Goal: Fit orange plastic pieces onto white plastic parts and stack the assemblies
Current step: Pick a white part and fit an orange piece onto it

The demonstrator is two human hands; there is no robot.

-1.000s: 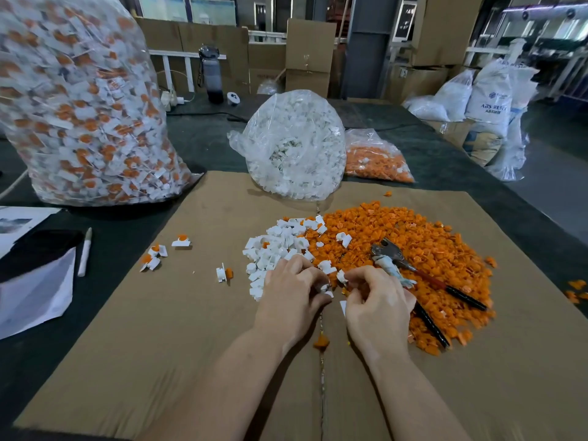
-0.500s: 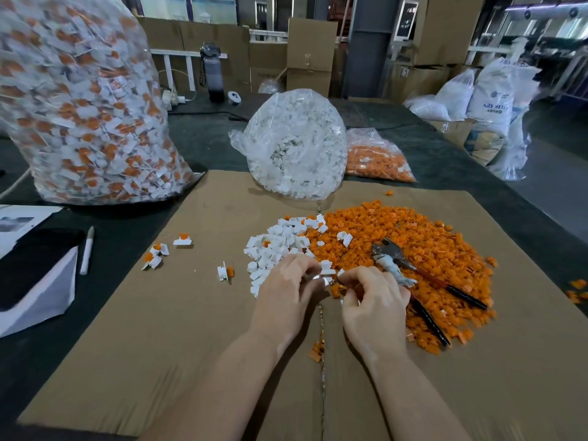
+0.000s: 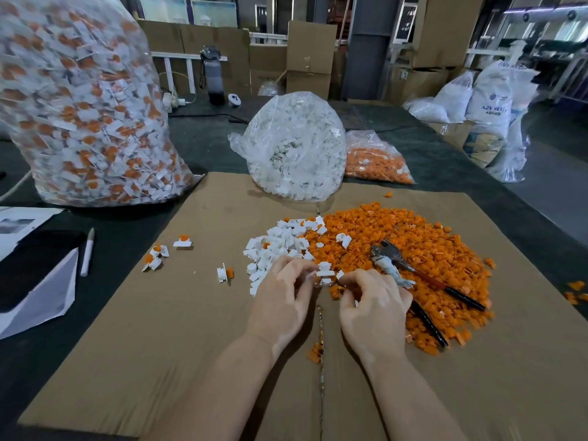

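Note:
A wide heap of orange pieces [image 3: 410, 249] lies on the cardboard sheet [image 3: 191, 345], with a smaller heap of white parts [image 3: 280, 243] against its left side. My left hand [image 3: 283, 300] and my right hand [image 3: 372, 307] meet at the near edge of the heaps, fingers curled. Between their fingertips sits a white part [image 3: 325, 272], pinched by my left hand. My right hand's fingers curl round a small piece that is mostly hidden. A few fitted white-and-orange assemblies [image 3: 159, 254] lie to the left, and another [image 3: 224, 273] sits nearer the hands.
Pliers with dark handles [image 3: 413, 281] lie on the orange heap right of my right hand. A big bag of assemblies [image 3: 82, 106], a bag of white parts [image 3: 296, 144] and a bag of orange pieces [image 3: 375, 160] stand behind. A pen [image 3: 87, 253] lies at the left.
Both hands have lifted slightly off the cardboard and drawn a little apart, bringing a white part into view between the fingertips.

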